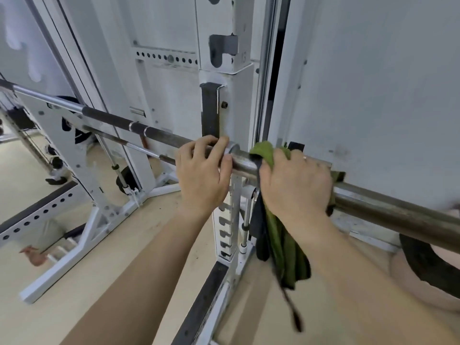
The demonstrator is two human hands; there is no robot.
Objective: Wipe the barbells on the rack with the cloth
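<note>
item: long grey steel barbell [388, 207], lying across the white steel rack upright [240, 100]. it runs from far left to near right, with its thick sleeve on the right of the upright.

item: green cloth [283, 242], wrapped over the sleeve just right of the collar. its loose tail and a dark strap hang below the bar.

step in hand: wiping the sleeve, judged early in the task (a second, thinner bar [139, 147] lies just behind and lower on the left, with no cloth on it).

right hand [296, 183]: palm down on top of the bar, fingers curled over the far side, clamping the cloth round the sleeve. the forearm reaches in from near right.

left hand [201, 175]: palm down, fingers curled over the shaft just left of the collar, thumb on the near side. it grips bare metal, likely to steady the bar.

next move, as a judgement: slide the cloth-wrapped grip rightward along the sleeve with firm pressure while the other hand stops the bar turning, then move on to the shaft on the left.
</note>
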